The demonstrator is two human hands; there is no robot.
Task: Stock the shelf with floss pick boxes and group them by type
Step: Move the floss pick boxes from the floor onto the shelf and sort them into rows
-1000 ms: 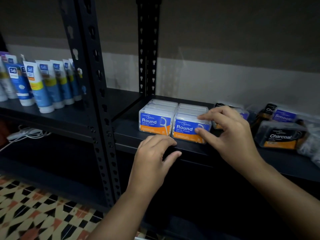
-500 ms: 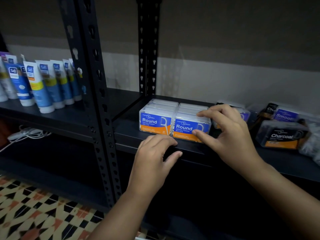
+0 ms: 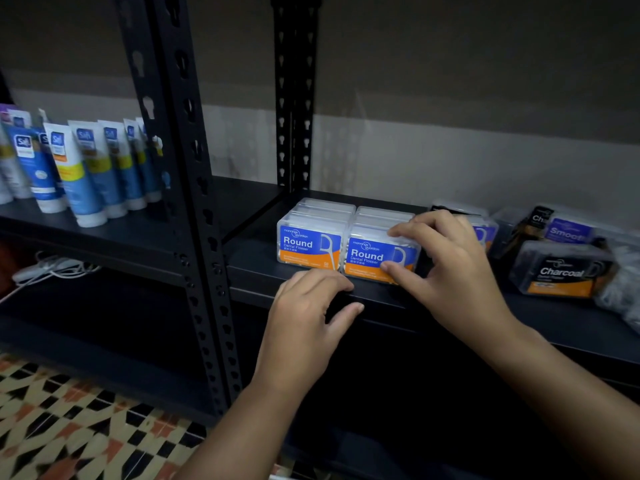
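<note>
Two rows of "Round" boxes [image 3: 310, 245] are sitting beside a "Charcoal" box [image 3: 561, 271] and "Sofi" tubes [image 3: 79, 168]. Right hand [image 3: 457, 271] fingers are pinching the front right Round box [image 3: 377, 258]; left hand [image 3: 304, 327] fingers are resting loosely curled on the shelf [image 3: 249, 271] edge.

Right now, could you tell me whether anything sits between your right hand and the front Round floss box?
Nothing does: the right hand already pinches the right-hand front Round box, fingers on top and thumb at its lower front edge.
</note>
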